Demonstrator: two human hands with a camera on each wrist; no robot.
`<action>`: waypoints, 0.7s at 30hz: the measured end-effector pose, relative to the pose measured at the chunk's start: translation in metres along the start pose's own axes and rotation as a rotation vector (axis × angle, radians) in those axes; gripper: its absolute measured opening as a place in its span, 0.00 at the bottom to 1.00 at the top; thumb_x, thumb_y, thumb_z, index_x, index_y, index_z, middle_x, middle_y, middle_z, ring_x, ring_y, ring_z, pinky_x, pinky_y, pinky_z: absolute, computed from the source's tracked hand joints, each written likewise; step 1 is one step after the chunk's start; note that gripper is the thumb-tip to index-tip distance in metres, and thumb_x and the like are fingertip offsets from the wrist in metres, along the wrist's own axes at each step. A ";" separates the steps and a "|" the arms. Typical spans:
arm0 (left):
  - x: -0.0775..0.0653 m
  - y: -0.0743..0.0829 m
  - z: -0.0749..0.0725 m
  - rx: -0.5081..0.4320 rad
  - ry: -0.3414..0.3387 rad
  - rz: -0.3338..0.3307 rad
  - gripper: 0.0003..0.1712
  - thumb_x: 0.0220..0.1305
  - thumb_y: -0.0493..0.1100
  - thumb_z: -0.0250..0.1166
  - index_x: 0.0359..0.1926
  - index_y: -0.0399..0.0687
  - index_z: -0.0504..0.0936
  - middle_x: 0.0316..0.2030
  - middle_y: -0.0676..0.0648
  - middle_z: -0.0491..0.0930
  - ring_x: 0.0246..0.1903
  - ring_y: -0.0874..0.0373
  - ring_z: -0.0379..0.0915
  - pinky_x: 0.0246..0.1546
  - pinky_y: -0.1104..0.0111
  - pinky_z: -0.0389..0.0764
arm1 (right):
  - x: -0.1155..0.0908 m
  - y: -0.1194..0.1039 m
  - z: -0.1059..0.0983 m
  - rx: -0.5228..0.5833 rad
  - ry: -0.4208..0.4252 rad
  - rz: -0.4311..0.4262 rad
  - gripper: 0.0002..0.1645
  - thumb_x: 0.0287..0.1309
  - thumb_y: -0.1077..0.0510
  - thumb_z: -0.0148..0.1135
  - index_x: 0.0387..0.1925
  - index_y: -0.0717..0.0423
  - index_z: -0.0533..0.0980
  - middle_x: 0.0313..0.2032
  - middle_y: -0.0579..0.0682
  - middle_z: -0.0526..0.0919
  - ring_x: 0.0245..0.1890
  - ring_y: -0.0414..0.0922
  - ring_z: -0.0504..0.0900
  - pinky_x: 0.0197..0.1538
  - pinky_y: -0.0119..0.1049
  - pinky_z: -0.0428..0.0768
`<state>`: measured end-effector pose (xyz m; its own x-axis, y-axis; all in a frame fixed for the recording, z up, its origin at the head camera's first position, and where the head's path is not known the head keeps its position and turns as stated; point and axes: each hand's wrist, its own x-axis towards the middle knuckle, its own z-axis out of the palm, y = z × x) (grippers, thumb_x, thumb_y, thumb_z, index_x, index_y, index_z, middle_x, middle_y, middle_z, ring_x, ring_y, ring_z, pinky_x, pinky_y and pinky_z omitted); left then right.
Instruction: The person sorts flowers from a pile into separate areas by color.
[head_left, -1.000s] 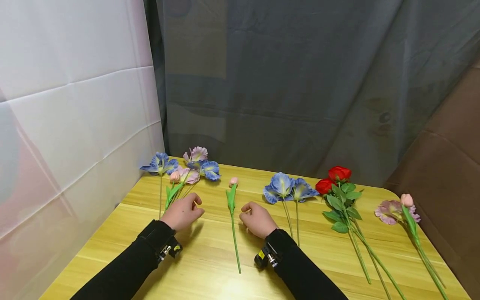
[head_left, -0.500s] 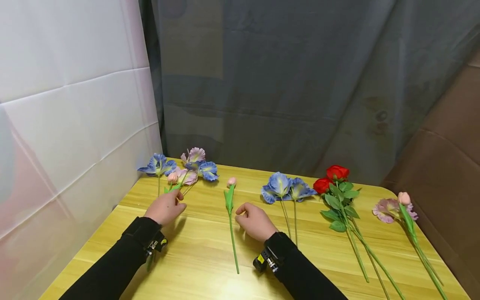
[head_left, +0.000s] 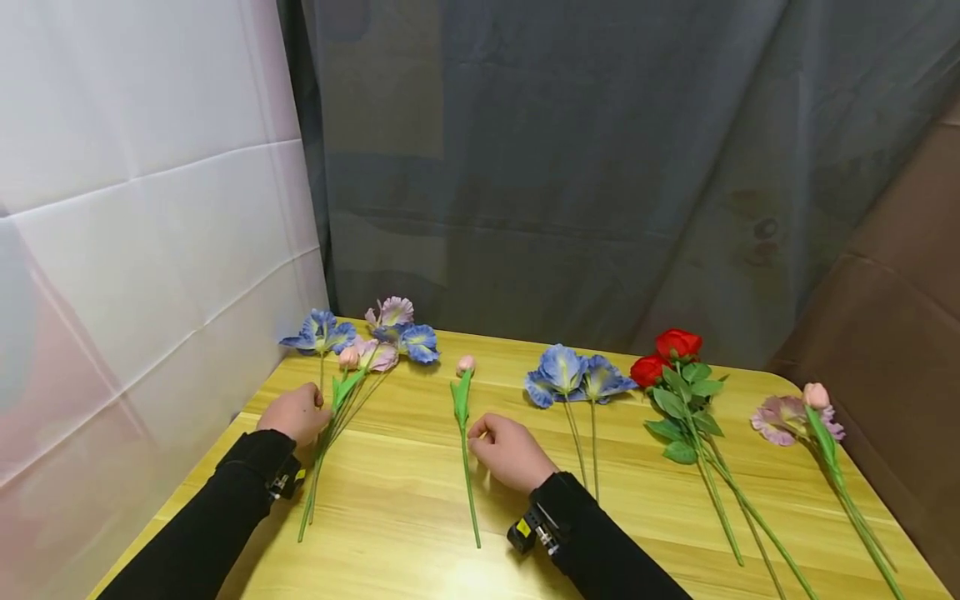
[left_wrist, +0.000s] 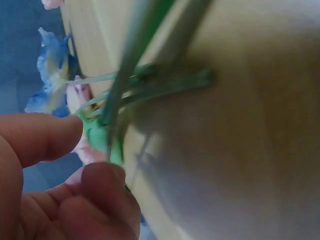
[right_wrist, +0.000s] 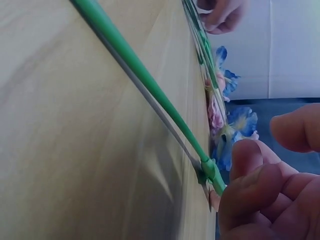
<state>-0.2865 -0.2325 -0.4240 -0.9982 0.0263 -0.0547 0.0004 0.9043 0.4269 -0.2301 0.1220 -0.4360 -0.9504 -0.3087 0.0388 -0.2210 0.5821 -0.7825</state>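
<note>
My left hand (head_left: 295,414) reaches in at the left side of a group of artificial flowers: a pink tulip (head_left: 349,358), blue irises (head_left: 321,332) and pale pink irises (head_left: 396,312). In the left wrist view, a thin green stem (left_wrist: 125,80) runs down to the tip of a bent finger (left_wrist: 107,180); the thumb (left_wrist: 55,137) stands apart from it. My right hand (head_left: 513,454) is loosely bent beside a single pink tulip (head_left: 466,364), its fingertips right at the stem (right_wrist: 150,85), nothing between thumb and fingers.
Right of my right hand lie two blue irises (head_left: 562,369). Farther right are red roses (head_left: 678,343) with green leaves, then a pink tulip (head_left: 816,397) over a pale pink iris (head_left: 776,421). A pale cloth (head_left: 187,233) borders the wooden table (head_left: 405,500) on the left.
My left hand has moved left across the flower group, from the right side of its stems to their left side. My right hand has shifted slightly closer to the single tulip's stem.
</note>
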 end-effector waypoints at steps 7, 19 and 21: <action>-0.002 -0.001 0.000 -0.018 -0.011 -0.006 0.11 0.64 0.38 0.64 0.38 0.38 0.69 0.29 0.42 0.71 0.30 0.47 0.69 0.34 0.58 0.68 | -0.002 0.001 -0.004 -0.006 0.003 0.001 0.09 0.70 0.55 0.57 0.44 0.55 0.79 0.24 0.47 0.74 0.20 0.43 0.69 0.27 0.39 0.68; -0.011 -0.003 -0.007 -0.283 -0.024 -0.025 0.23 0.72 0.36 0.57 0.62 0.26 0.67 0.31 0.40 0.78 0.25 0.52 0.77 0.32 0.59 0.77 | -0.004 0.006 -0.001 0.019 -0.010 0.006 0.11 0.71 0.54 0.57 0.46 0.57 0.78 0.25 0.47 0.75 0.19 0.43 0.69 0.26 0.38 0.68; -0.015 0.002 -0.006 -0.360 -0.008 -0.003 0.23 0.72 0.35 0.56 0.63 0.26 0.66 0.29 0.41 0.78 0.22 0.53 0.78 0.29 0.60 0.79 | -0.005 0.006 -0.001 0.025 -0.009 0.002 0.11 0.70 0.54 0.58 0.46 0.58 0.78 0.24 0.47 0.75 0.19 0.43 0.69 0.26 0.38 0.68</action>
<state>-0.2717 -0.2341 -0.4166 -0.9976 0.0287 -0.0627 -0.0251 0.6960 0.7176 -0.2273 0.1275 -0.4399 -0.9488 -0.3143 0.0311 -0.2129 0.5636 -0.7981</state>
